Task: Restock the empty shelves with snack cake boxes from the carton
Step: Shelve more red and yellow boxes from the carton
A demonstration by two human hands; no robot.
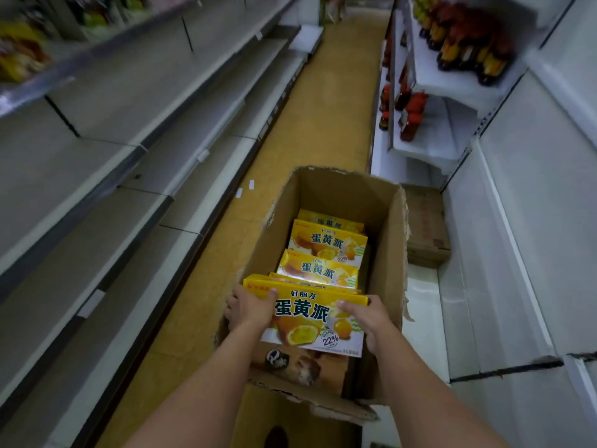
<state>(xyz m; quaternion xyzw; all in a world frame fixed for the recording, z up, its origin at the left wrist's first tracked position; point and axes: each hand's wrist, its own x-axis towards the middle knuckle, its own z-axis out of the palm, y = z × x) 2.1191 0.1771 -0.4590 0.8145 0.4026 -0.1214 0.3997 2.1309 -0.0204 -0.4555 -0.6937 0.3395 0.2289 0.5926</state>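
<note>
Pretty early days here, by the look of it. The grey shelves [106, 176] on the left of the aisle are seen bare along the stretch in view, so nothing appears to have been stocked there yet. The carton [384, 240] is sat on the yellow floor [323, 124] between the two shelf runs, and several yellow snack cake boxes [326, 244] are still stacked inside it, so plenty is left to shift.

One box [310, 318] is gripped at the near end of the carton, raised above the others. It's held by both hands: the left hand [248, 310] is curled round its left edge, the right hand [368, 318] is wrapped round its right edge.

The box is held printed face up, tilted toward the camera, top edge pointing away down the aisle. Its long axis runs left to right, across the carton.
</note>
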